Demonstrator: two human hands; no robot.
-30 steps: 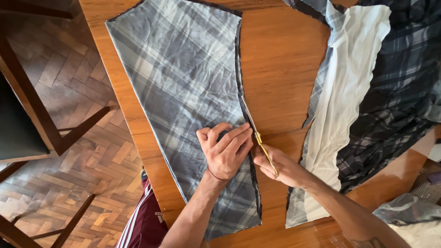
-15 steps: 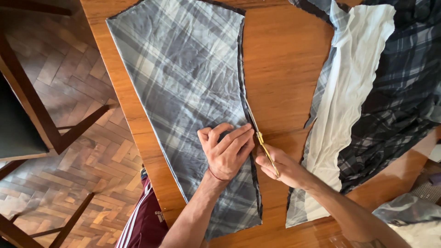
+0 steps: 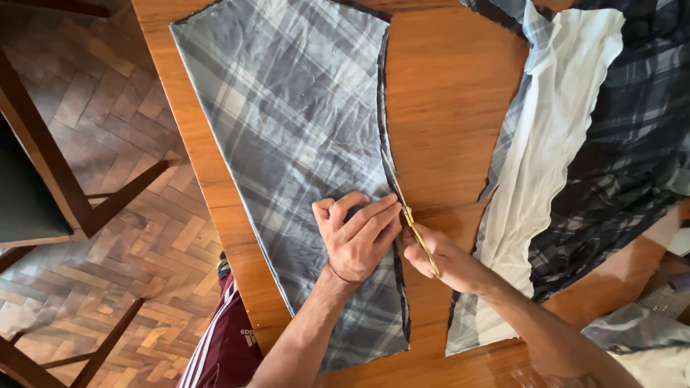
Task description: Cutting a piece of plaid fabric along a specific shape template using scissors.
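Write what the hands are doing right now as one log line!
left hand: flat on plaid cloth | right hand: holds yellow scissors at cloth's right edge | surface: wooden table

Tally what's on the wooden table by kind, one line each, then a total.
Plaid fabric pieces: 2, the grey-blue cut panel under the left hand and the darker piece with a white underside at the right
Scissors: 1, gold-handled scissors in the right hand
Total: 3
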